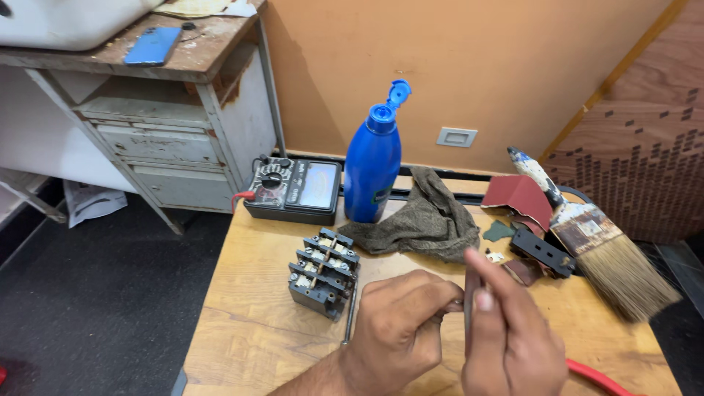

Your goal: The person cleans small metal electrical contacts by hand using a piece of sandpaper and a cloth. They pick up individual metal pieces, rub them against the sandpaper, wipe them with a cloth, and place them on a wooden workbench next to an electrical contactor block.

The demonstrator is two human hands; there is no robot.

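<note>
Both of my hands sit low in the frame, just right of centre. My left hand (400, 326) is curled into a loose fist, its fingertips pinching the end of a small grey metal piece (469, 297). My right hand (506, 334) closes around the same piece from the other side, thumb and forefinger pressed along it, so the two hands meet over the wooden worktop (249, 337). What the piece is I cannot tell; most of it is hidden by my fingers.

Just left of my left hand lies a thin metal rod (349, 315), and touching it stands a dark grey terminal block (324, 271) with rows of brass contacts. At the bottom right edge a red cable (598, 378) curves off the frame.

Further up, a brown cloth (429, 220) lies crumpled at centre. To its right are a black plastic part (543, 251), sheets of dark red sandpaper (519, 196) and a wide paintbrush (594, 238) pointing to the lower right.

At the worktop's far edge stand a blue bottle (372, 165) with its cap flipped open and, left of it, an analogue multimeter (293, 189). In the upper left, a worn grey cabinet (176, 139) carries a blue phone (152, 45).
</note>
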